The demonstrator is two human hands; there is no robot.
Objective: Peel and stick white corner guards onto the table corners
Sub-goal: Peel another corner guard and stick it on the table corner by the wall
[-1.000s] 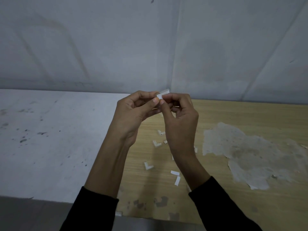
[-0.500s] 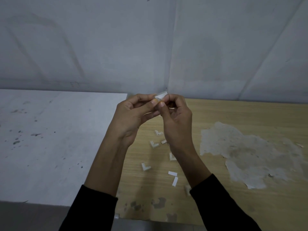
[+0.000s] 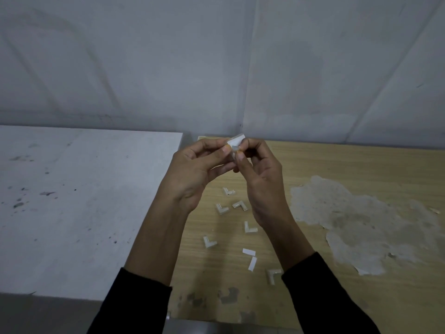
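dim grey wall (image 3: 144,56), white countertop (image 3: 72,201)

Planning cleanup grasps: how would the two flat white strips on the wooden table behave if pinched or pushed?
The strips lie thin and flat on the wooden table, so probably floppy and very light, hard to pinch from above. A push would likely slide them, not roll them.

The left hand (image 3: 192,174) and right hand (image 3: 262,182) are raised together, palms facing each other, thumbs and curled forefingers pinching one small corner guard (image 3: 235,142) between them
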